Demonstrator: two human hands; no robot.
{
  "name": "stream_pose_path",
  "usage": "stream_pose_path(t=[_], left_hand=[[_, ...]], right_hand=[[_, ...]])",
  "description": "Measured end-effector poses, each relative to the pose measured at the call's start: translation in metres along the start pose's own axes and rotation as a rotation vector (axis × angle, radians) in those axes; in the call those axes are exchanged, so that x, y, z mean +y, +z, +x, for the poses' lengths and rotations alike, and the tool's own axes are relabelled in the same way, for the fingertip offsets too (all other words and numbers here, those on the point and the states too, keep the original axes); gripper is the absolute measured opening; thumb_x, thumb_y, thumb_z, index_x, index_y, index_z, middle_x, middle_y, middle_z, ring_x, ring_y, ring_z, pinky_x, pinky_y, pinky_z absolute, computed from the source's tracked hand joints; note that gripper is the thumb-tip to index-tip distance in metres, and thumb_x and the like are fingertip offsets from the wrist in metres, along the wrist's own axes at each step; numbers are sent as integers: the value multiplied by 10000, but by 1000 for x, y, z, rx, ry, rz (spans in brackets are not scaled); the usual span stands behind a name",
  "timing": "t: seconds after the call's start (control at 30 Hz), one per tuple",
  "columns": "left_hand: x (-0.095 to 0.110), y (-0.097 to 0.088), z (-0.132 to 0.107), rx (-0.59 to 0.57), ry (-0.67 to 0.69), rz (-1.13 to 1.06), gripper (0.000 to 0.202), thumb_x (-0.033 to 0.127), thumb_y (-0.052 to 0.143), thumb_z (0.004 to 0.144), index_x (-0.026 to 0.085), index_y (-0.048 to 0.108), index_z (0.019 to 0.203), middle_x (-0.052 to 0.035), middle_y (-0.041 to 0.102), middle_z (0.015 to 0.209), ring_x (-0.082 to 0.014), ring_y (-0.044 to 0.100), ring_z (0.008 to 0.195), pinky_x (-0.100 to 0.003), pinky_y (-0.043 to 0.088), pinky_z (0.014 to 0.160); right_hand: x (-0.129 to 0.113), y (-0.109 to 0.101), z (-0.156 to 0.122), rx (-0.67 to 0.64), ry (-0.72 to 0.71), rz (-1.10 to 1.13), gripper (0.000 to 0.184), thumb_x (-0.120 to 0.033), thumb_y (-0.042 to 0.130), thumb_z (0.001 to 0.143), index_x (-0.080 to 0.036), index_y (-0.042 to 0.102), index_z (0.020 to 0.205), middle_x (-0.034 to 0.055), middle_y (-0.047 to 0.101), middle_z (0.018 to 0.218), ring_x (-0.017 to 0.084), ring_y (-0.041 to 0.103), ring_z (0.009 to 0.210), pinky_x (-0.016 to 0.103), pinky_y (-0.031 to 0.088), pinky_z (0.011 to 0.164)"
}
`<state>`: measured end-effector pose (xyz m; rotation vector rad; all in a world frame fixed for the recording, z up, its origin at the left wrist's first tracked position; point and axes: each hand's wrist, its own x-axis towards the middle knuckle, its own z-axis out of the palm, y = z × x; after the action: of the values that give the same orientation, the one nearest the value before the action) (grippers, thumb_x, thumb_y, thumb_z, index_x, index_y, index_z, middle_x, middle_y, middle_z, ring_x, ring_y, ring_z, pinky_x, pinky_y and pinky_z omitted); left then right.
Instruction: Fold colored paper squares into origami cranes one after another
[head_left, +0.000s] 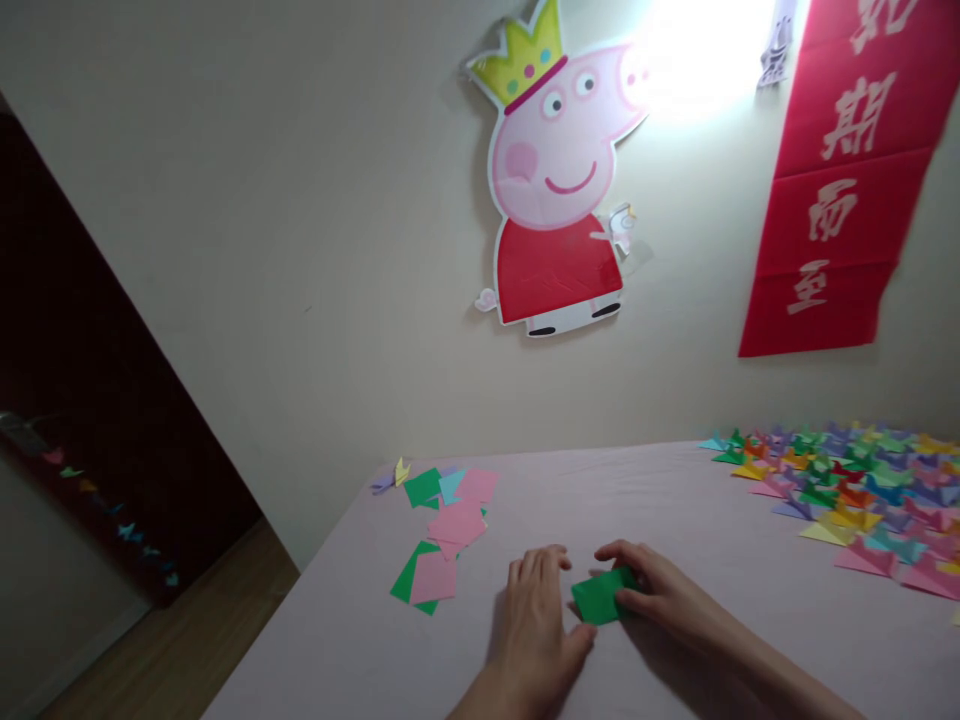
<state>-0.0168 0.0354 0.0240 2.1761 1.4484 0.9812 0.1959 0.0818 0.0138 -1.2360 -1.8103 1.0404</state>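
Observation:
A small green piece of paper [600, 597], which looks folded, lies over the pale pink tabletop in front of me. At its right side my right hand [652, 590] pinches it, thumb on top and fingers behind the far edge. My left hand [534, 615] rests just to the left, palm down, with the thumb held away from the curved fingers. That thumb's tip is at the paper's lower left edge; whether it touches I cannot tell. Nothing shows in the left hand.
Loose pink paper sheets [457, 524] and green sheets [405, 582] lie at the left. Behind them are small folded purple and yellow pieces [401, 472]. Many-coloured folded paper figures [862, 500] fill the table's right side. A cartoon pig cutout [559, 260] hangs on the wall.

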Motion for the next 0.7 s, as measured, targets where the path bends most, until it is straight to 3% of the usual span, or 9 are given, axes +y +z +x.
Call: stream_pose_path(t=[0.1,0.17,0.27,0.5,0.6,0.7], left_hand=[[-1,10,24,61,-156,-408,730,181,731,618,243,424,1277,-81,565,1235,-269,522,1103,-405,436,924],[-3,16,39,63,-222,-656,799,228,753,617,239,381,1324,-65,585,1165,-242,556,1020,-356,443,869],[-5,23,53,86,-263,-909,745,338,790,630,201,442,1273,-62,610,1037,-223,582,929,-305,438,799],[-12,27,56,150,-323,-1049,531,485,809,674,195,539,1028,-43,644,889,-184,600,784,-264,448,706],[-15,29,56,175,-362,-1064,527,476,802,700,207,530,1062,-49,661,952,-187,617,804,-263,467,697],[-15,30,56,191,-386,-1097,592,492,804,699,219,501,1129,-51,660,986,-200,635,833,-270,484,699]], right_hand=[[-3,2,11,-4,12,189,180,-315,652,675,-199,681,809,3,675,739,208,612,724,329,469,687],[-1,4,20,16,53,396,259,-440,701,694,-195,647,761,-17,638,657,169,575,614,286,436,596],[5,10,31,52,98,633,387,-541,766,660,-199,635,786,-29,615,628,133,534,530,254,396,525],[7,17,29,109,35,735,431,-518,802,670,-229,619,932,6,679,803,187,636,708,302,493,642],[2,15,27,123,0,644,545,-511,790,682,-273,611,1138,47,711,950,232,665,864,354,531,735],[1,15,26,101,-39,560,540,-499,782,692,-273,650,1164,95,705,1132,281,646,1045,408,525,863]])
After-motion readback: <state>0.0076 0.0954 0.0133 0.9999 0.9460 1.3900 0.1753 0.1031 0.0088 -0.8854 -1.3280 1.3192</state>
